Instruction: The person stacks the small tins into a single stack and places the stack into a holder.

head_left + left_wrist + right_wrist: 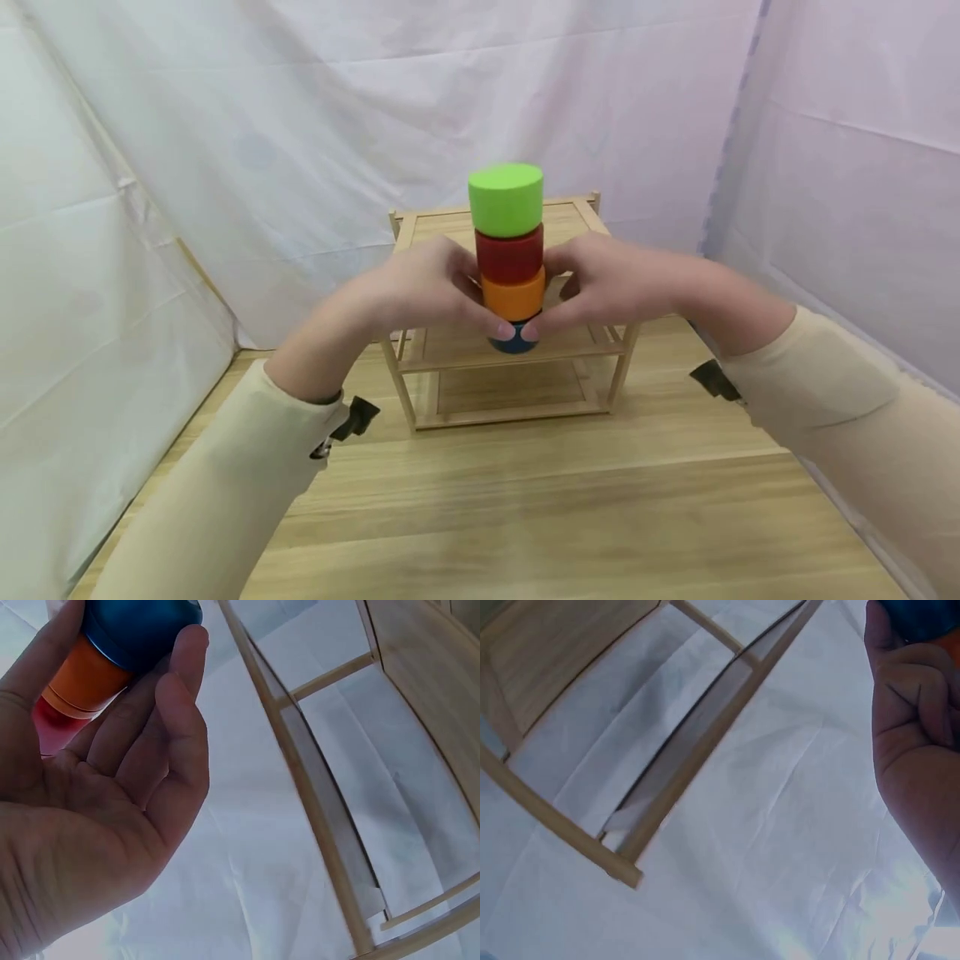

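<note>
A stack of round, cup-like pieces (513, 254) is held upright in front of the shelf. From top to bottom they are green (507, 204), red (510, 254), orange (514, 298) and blue (516, 340). My left hand (431, 287) grips the stack from the left, its thumb on the blue piece. From the right my right hand (600, 283) grips it too, and the two thumb tips almost meet at the front. In the left wrist view curled fingers (184, 742) reach around the blue piece (142, 630). The right wrist view catches only part of the hand (915, 705).
Behind the stack stands a light wooden shelf (517, 410) with several levels, on a wood-grain table (525, 517). White cloth (337, 125) hangs at the back and both sides. Small dark devices (360, 417) stick out beneath the sleeves.
</note>
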### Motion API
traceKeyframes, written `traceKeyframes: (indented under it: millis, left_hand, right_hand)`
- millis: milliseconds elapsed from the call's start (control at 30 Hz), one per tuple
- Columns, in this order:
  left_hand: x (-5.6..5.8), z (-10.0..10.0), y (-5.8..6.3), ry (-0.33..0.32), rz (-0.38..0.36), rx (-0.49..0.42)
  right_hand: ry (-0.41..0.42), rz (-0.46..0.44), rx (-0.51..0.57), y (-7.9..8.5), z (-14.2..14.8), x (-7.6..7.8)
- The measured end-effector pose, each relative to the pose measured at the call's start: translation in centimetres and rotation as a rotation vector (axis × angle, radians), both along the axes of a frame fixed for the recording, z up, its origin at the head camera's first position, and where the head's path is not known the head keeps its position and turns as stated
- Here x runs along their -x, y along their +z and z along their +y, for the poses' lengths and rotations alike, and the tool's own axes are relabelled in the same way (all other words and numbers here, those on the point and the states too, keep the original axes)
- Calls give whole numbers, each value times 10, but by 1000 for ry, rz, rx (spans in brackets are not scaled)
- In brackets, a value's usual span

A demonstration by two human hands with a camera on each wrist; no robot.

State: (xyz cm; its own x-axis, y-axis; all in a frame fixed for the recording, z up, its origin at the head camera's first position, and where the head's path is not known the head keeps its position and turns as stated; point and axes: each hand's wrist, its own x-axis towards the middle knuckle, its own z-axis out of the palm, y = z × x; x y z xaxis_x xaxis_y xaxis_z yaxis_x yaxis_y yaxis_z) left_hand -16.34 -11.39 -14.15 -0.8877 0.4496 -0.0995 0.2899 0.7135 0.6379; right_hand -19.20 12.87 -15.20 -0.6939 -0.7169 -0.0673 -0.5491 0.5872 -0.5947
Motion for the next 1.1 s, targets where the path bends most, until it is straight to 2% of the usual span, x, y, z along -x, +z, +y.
traceKeyframes:
  millis: [133, 233, 433, 733, 1100]
  left_hand:
    - [7, 3, 14, 26, -2, 13]
    - [16, 5, 23, 20, -10, 4]
    - [37, 9, 31, -17, -8, -22]
    - [64, 8, 29, -19, -17, -57]
    - [91, 4, 15, 15, 13, -62]
  right_hand:
    - [-8, 46, -6, 14, 2, 6]
    - [-7, 78, 10, 20, 4, 12]
    - [-77, 80, -26, 29, 7, 26]
    - [-160, 73, -58, 33, 6, 54]
    - [-201, 26, -71, 25, 1, 79]
